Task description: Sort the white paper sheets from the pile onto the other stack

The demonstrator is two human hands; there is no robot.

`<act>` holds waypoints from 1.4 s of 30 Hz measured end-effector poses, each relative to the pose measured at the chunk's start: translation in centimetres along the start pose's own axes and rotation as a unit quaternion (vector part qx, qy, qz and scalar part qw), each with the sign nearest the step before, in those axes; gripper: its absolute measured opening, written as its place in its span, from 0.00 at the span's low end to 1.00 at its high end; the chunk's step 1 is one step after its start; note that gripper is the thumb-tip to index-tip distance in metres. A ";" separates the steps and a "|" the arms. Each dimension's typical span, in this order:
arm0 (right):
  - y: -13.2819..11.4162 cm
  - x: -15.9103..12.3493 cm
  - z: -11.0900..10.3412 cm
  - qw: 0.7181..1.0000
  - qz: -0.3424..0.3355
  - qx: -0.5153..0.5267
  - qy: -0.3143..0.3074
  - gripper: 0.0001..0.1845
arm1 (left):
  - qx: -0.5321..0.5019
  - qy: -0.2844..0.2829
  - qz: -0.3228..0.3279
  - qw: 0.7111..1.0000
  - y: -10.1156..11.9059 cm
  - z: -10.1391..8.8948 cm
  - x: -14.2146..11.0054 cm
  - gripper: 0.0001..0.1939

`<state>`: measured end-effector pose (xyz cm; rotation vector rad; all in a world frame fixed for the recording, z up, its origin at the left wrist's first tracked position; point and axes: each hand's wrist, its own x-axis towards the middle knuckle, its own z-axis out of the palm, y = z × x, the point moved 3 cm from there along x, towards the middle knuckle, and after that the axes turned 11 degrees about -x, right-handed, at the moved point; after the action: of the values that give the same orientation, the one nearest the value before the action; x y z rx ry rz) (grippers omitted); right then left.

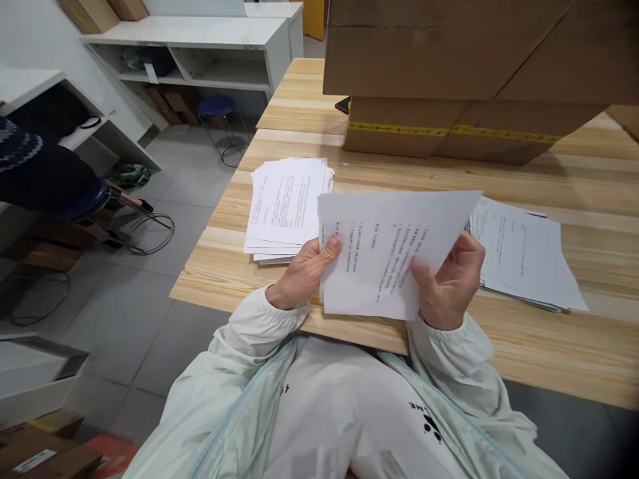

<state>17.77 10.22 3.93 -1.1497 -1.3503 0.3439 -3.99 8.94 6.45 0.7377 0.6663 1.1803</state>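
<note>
Above the near edge of the tabletop [574, 349], between two paper stacks, a few printed sheets [369, 259] are held up in both hands, tilted, with their print running sideways to the wearer. The left hand [302, 271] pinches their left edge: its thumb presses flat on the printed face, and the other fingers are mostly hidden underneath. The right hand [449, 283] grips nearer the right end, thumb laid across the print and fingers curled behind the paper; how tightly they press there I cannot tell.

Near the tabletop's left edge, a little in from the near left corner, lies a stack of printed pages [289, 206], its edges slightly uneven. To the right, just in from the near edge, lies a second paper stack [524, 256] — partly covered by the raised sheets and also not quite square. Toward the far edge, one cardboard box [449, 53] rests on a yellow-taped carton [394, 143].

As for progress, the work looks to be midway: the sheets are lifted and in hand, but not yet laid on either stack. Which stack is finished and which is waiting — the view does not settle that.
</note>
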 end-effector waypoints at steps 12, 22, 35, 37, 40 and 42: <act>-0.5 -0.1 0.3 0.991 -0.025 0.129 -0.041 0.09 | 0.222 -0.062 0.201 0.952 0.4 2.5 -0.2 0.10; 0.4 -0.6 0.4 0.996 0.016 0.072 -0.048 0.16 | 0.217 -0.021 0.199 0.955 -0.8 2.4 0.3 0.11; 1.2 -1.3 0.4 0.995 0.029 0.096 -0.007 0.14 | 0.196 0.024 0.196 0.961 -1.1 2.5 0.7 0.14; 1.5 -1.5 0.3 0.995 0.037 0.093 0.022 0.16 | 0.183 0.033 0.205 0.961 -1.2 2.5 0.9 0.15; 2.0 -1.7 0.2 0.994 0.045 0.095 0.030 0.16 | 0.170 0.041 0.203 0.963 -1.6 2.2 1.0 0.15; 2.2 -1.9 0.1 0.994 0.058 0.089 0.028 0.16 | 0.169 0.047 0.192 0.966 -1.8 2.1 1.0 0.16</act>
<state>18.06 9.80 1.12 -1.0824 -1.1816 0.5019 -1.12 9.26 6.18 1.1409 0.8408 1.4812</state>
